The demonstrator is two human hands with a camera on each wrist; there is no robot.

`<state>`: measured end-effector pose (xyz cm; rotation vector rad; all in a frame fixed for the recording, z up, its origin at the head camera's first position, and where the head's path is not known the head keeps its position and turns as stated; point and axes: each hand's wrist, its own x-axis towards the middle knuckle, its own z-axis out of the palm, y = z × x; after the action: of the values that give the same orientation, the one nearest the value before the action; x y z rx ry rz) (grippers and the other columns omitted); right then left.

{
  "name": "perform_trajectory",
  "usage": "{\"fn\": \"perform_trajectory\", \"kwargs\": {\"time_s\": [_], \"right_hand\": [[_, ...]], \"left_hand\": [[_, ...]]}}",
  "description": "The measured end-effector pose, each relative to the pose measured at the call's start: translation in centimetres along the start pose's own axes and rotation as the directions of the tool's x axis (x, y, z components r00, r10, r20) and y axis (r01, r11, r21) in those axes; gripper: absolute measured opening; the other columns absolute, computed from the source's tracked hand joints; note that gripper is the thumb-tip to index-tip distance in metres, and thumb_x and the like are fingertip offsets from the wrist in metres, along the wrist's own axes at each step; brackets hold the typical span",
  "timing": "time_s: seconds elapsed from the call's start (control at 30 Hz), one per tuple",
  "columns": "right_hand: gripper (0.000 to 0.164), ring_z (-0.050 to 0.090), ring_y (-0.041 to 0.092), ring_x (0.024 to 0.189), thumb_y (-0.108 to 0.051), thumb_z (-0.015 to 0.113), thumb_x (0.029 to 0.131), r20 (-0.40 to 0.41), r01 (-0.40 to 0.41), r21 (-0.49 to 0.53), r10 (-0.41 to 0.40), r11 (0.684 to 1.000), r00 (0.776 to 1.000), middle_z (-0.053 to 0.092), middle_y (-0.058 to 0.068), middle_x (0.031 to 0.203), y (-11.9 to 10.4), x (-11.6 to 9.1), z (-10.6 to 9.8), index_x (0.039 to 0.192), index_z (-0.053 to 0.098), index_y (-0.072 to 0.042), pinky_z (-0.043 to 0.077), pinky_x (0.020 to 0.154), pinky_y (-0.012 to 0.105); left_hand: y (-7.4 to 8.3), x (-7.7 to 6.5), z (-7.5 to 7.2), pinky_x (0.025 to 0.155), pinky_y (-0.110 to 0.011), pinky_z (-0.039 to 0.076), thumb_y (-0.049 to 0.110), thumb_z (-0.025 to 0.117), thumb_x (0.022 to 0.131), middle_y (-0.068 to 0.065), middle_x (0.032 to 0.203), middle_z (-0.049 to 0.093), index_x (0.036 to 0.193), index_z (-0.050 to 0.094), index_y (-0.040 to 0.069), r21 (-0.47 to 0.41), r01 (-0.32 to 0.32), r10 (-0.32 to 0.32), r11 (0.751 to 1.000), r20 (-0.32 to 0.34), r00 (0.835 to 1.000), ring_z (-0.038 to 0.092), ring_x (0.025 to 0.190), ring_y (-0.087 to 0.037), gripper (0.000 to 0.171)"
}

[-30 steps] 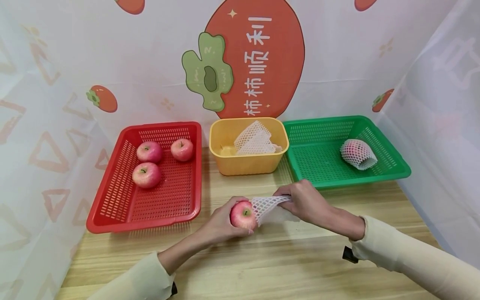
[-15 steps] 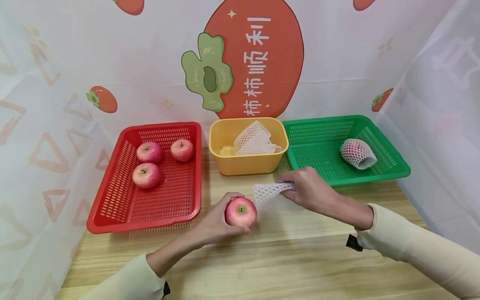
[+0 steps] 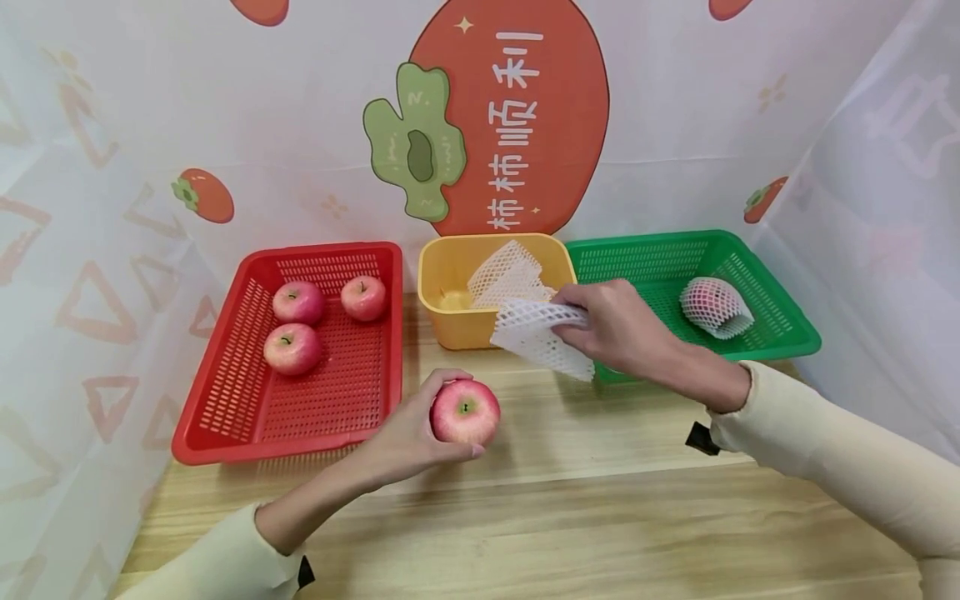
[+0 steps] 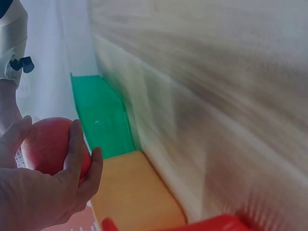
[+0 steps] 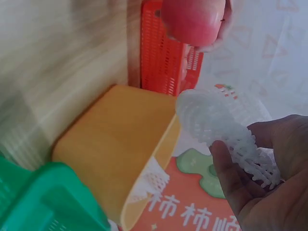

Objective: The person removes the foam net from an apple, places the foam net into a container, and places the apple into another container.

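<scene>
My left hand [image 3: 408, 437] grips a bare pink-red apple [image 3: 466, 413], thumb and fingers curled round its sides, above the wooden table right of the red basket. In the left wrist view the fingers wrap the apple [image 4: 50, 147]. My right hand [image 3: 622, 329] pinches a white foam fruit net [image 3: 540, 333] by one end, in front of the yellow bin's near right corner. The right wrist view shows the net [image 5: 216, 125] bunched between thumb and fingers. Inside the yellow bin [image 3: 480, 329] lie other white foam nets [image 3: 504, 273].
Three bare apples sit in the red basket [image 3: 337, 442] at left. The green basket [image 3: 806, 337] at right holds one apple in a foam net [image 3: 714, 307]. All three containers stand in a row on the wooden table [image 3: 600, 533], before a printed cloth backdrop [image 3: 300, 108].
The foam net has come off the apple. My right hand has carried it up towards the yellow bin, while my left hand and the apple have shifted left and slightly up.
</scene>
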<state>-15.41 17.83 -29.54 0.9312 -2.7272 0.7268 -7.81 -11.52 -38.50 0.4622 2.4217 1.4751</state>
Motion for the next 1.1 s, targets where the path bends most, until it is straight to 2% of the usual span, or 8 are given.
{"fn": "perform_trajectory", "kwargs": {"time_s": [0.13,0.3,0.53,0.63,0.77,0.9,1.1], "right_hand": [[0.022,0.074,0.025,0.082,-0.008,0.084,0.09,-0.006,-0.021,-0.016,0.021,1.0,1.0,0.079,0.014,0.1,-0.1,1.9,-0.7,0.108,0.078,0.001,0.064,0.074,0.043],[0.022,0.074,0.028,0.081,-0.01,0.081,0.093,-0.014,-0.021,-0.031,0.021,0.999,1.0,0.079,0.015,0.102,-0.1,4.4,-1.2,0.111,0.076,0.001,0.064,0.074,0.044],[0.028,0.073,0.029,0.084,-0.015,0.08,0.093,-0.006,-0.031,-0.068,0.031,0.997,0.999,0.078,0.015,0.11,-0.5,7.9,-0.9,0.115,0.073,0.001,0.063,0.075,0.042],[0.03,0.072,0.029,0.083,-0.015,0.078,0.094,0.0,-0.06,-0.089,0.061,0.994,0.998,0.078,0.015,0.112,-0.5,9.4,-0.4,0.118,0.073,0.001,0.061,0.074,0.041],[0.034,0.071,0.028,0.083,-0.016,0.077,0.094,0.015,-0.121,-0.093,0.123,0.988,0.992,0.077,0.015,0.116,-0.2,11.1,0.5,0.123,0.072,0.001,0.061,0.076,0.039],[0.031,0.067,0.027,0.083,-0.015,0.076,0.095,0.035,-0.189,-0.084,0.193,0.978,0.981,0.076,0.013,0.114,0.3,12.5,1.6,0.123,0.072,-0.001,0.058,0.074,0.036],[0.037,0.069,0.026,0.09,-0.018,0.076,0.096,0.054,-0.278,-0.068,0.282,0.958,0.958,0.074,0.013,0.121,0.6,14.1,3.0,0.13,0.069,-0.003,0.062,0.08,0.036]], "left_hand": [[0.5,-0.1,-1.2,0.1,-0.042,0.053,0.033,0.094,0.077,-0.001,0.13,0.066,0.145,0.049,0.021,0.034,-0.003,0.003,0.999,-0.016,1.0,0.065,0.114,-0.017,0.083],[1.1,-0.3,-2.8,0.101,-0.044,0.053,0.03,0.095,0.078,0.002,0.133,0.064,0.144,0.049,0.023,0.028,-0.01,0.011,1.0,-0.04,0.999,0.064,0.116,-0.017,0.081],[1.3,-0.2,-5.0,0.101,-0.043,0.053,0.032,0.094,0.08,-0.001,0.134,0.064,0.145,0.047,0.02,0.09,-0.003,0.011,0.996,-0.092,0.996,0.063,0.117,-0.018,0.081],[1.4,-0.1,-6.2,0.102,-0.044,0.052,0.035,0.093,0.081,-0.002,0.135,0.063,0.146,0.045,0.021,0.095,0.036,-0.025,0.995,-0.114,0.993,0.063,0.118,-0.02,0.082],[1.5,0.1,-7.7,0.103,-0.044,0.052,0.042,0.09,0.083,-0.003,0.134,0.061,0.148,0.041,0.026,0.043,0.13,-0.124,0.991,-0.121,0.985,0.061,0.119,-0.022,0.083],[1.2,0.4,-9.3,0.107,-0.045,0.048,0.052,0.087,0.084,-0.003,0.138,0.058,0.154,0.034,0.029,0.015,0.194,-0.191,0.981,-0.126,0.974,0.058,0.124,-0.022,0.09],[0.2,1.3,-11.3,0.106,-0.042,0.049,0.047,0.086,0.087,-0.01,0.148,0.051,0.166,0.018,0.02,-0.027,0.247,-0.248,0.969,-0.166,0.954,0.055,0.13,-0.025,0.108]]}}
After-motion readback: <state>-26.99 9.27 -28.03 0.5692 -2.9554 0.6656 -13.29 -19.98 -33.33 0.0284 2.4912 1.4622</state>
